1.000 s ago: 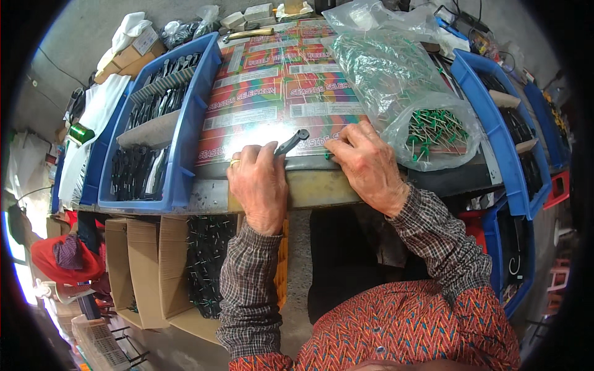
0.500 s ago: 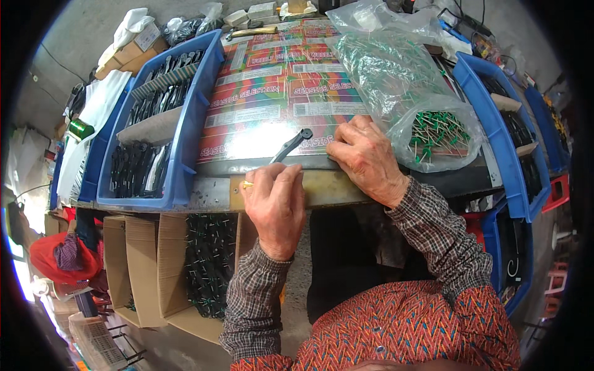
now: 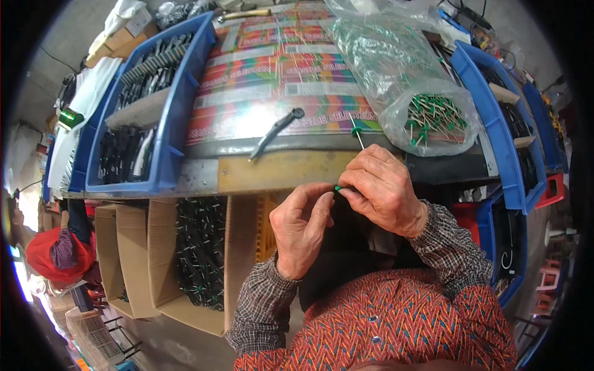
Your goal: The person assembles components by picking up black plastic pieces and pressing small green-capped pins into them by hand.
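Note:
Just in front of the table edge, my left hand point(image 3: 303, 226) and right hand point(image 3: 387, 191) meet, thumbs and forefingers pinched together. Between their fingertips is a small green-headed pin point(image 3: 338, 188), mostly hidden by the fingers. Another metal pin with a green collar point(image 3: 357, 130) points up past my right hand's knuckles; whether that hand grips it I cannot tell. A slim black plastic handle-like piece point(image 3: 276, 133) lies slantwise on the tabletop, touched by neither hand. To the right, a clear plastic bag point(image 3: 387, 117) opens toward me, with many green-headed pins point(image 3: 436, 117) inside.
A blue divided bin point(image 3: 176, 123) of black parts stands on the left, with another blue bin point(image 3: 504, 130) at right. Colourful printed sheeting point(image 3: 247, 93) covers the table. Below are cardboard boxes point(image 3: 158, 247), one holding black parts with pins. A hammer point(image 3: 244, 14) lies far back.
My left hand has let go of the black piece, leaving it on the table. Both hands have drawn back toward me and come together around a green-headed pin.

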Motion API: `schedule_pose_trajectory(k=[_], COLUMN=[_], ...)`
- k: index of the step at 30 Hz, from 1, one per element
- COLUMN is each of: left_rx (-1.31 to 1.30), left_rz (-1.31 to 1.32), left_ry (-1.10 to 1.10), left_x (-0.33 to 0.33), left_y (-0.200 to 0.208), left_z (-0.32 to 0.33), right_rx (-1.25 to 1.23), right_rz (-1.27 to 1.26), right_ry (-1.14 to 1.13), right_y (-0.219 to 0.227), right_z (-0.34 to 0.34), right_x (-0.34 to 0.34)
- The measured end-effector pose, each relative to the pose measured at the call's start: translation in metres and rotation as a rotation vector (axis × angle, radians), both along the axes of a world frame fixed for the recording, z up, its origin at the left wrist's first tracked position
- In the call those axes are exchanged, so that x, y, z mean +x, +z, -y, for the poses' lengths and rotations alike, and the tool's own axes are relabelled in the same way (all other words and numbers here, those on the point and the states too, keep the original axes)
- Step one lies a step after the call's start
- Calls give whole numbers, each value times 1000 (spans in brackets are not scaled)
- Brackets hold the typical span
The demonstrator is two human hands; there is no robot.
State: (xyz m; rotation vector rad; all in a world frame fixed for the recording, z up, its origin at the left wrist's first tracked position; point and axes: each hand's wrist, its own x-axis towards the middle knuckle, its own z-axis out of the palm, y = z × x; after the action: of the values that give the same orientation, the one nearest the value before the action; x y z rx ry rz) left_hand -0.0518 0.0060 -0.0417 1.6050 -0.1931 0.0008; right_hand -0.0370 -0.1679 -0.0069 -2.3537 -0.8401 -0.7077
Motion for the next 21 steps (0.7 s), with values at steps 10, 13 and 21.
schedule_pose_trajectory(k=[10,13,21], left_rx=[-362,-357,-487], left_rz=[-396,-495,-622], left_ry=[-248,-247,-297], left_x=[-32,-43,-61], left_y=[-27,-30,-41], left_z=[12,17,24], right_rx=[39,93,302], right_rz=[-101,-186,-489], right_ry=[14,41,77], right_y=[-22,-32,-44], right_z=[15,23,37], right_x=[-40,-49,-69])
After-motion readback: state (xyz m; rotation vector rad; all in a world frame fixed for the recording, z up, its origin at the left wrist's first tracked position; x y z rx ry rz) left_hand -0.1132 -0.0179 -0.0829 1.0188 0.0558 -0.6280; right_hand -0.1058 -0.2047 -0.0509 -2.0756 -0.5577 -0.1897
